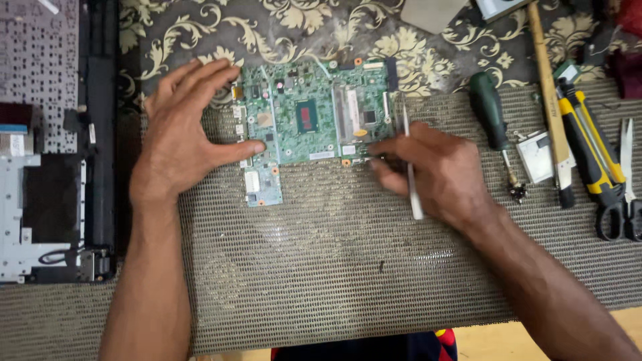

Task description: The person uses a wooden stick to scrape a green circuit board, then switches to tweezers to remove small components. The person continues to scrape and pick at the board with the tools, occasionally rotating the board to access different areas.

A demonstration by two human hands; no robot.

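Observation:
A green laptop circuit board (311, 117) lies flat on a grey mesh mat (321, 267). My left hand (180, 134) rests at the board's left edge, fingers spread and the thumb pressing on the board's lower left part. My right hand (435, 170) sits at the board's lower right corner, fingers closed around a thin white stick-like tool (409, 167) that points up along the board's right edge.
An opened laptop chassis (47, 167) lies at the far left. To the right are a green-handled screwdriver (491, 117), a small metal part (535, 155), a wooden stick (547, 87), yellow-black cutters (592, 154) and scissors (627, 180). A patterned cloth (301, 30) covers the far side.

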